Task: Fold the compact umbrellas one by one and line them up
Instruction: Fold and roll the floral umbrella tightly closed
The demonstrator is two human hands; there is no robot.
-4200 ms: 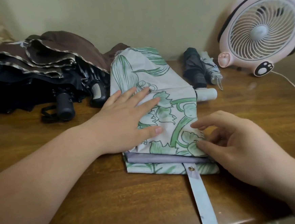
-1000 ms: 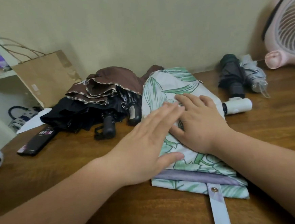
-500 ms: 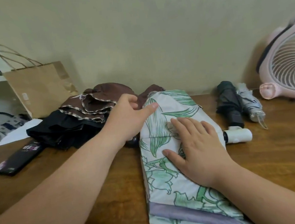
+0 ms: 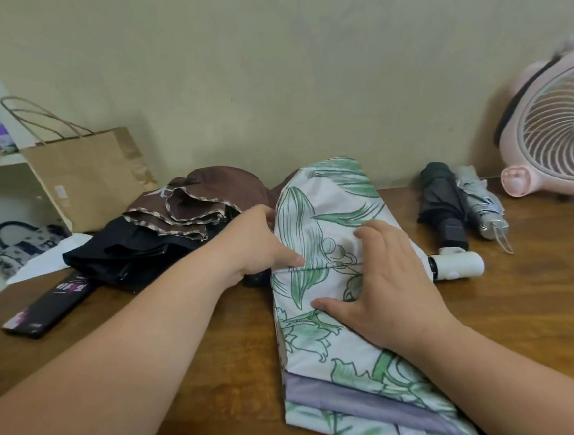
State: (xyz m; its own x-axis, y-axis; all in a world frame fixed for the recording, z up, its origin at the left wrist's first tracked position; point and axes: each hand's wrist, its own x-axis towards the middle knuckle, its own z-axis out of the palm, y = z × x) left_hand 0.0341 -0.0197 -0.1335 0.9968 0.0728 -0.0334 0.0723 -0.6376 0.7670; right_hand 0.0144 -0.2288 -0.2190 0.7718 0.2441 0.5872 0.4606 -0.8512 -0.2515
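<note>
Left hand [image 4: 256, 243], right hand [image 4: 387, 291] on floral umbrella [image 4: 328, 193]

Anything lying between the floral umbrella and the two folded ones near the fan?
Nothing visible does. Only a white handle pokes out of the floral umbrella toward the dark folded umbrella and the grey umbrella beside it.

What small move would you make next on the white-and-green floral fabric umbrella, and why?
Probably fold the left flap rightward over the middle: the left-hand grip pinches the left edge of the white-and-green floral fabric umbrella, the right-hand grip presses its centre flat, and the canopy lies wide, unrolled.
</note>
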